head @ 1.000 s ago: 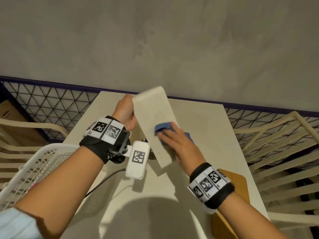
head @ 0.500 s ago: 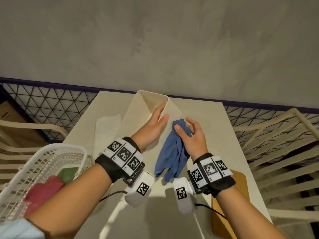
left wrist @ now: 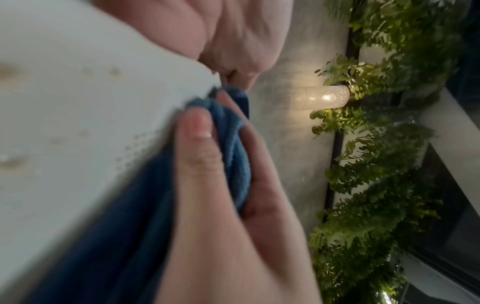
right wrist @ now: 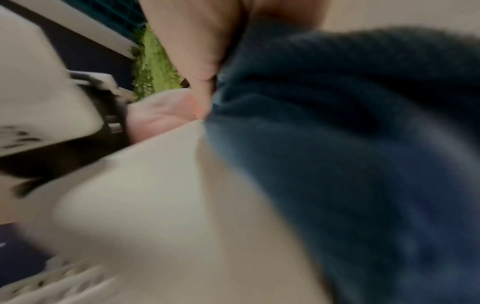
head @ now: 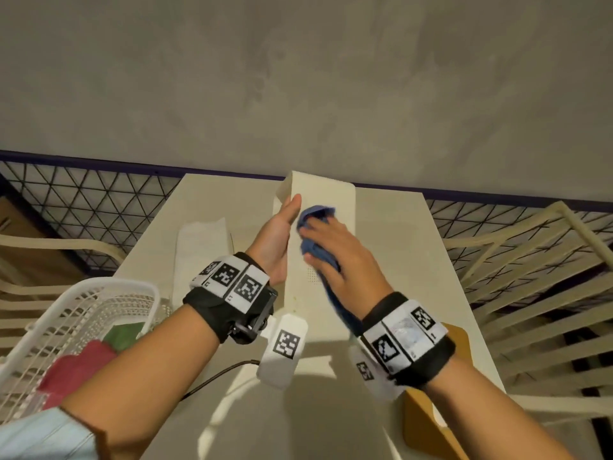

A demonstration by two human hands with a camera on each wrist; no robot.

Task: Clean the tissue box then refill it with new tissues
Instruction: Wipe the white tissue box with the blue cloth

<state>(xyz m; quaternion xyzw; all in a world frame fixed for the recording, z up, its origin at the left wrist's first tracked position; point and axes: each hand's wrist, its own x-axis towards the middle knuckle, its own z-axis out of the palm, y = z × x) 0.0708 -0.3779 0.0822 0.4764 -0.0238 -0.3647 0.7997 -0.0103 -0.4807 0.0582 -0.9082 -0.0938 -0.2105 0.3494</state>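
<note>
The cream tissue box (head: 335,200) stands tilted on the table (head: 391,247), its perforated face toward me. My left hand (head: 282,230) holds it along the left edge. My right hand (head: 335,247) grips a bunched blue cloth (head: 315,214) and presses it on the upper part of that face. The left wrist view shows the box (left wrist: 78,102) with brownish spots, the cloth (left wrist: 231,148) and my right fingers (left wrist: 200,156) on it. In the blurred right wrist view the cloth (right wrist: 363,154) fills the right side. A white stack of tissues (head: 199,250) lies left of the box.
A white plastic basket (head: 83,293) with red and green cloths sits at the table's near left. A tan board (head: 428,413) lies at the near right corner. Cream slatted chairs (head: 530,267) flank the table, and a grey wall runs behind it.
The box has been turned in my left hand, from open side up to perforated face up. My right hand has brought the cloth from beside the box back onto its face.
</note>
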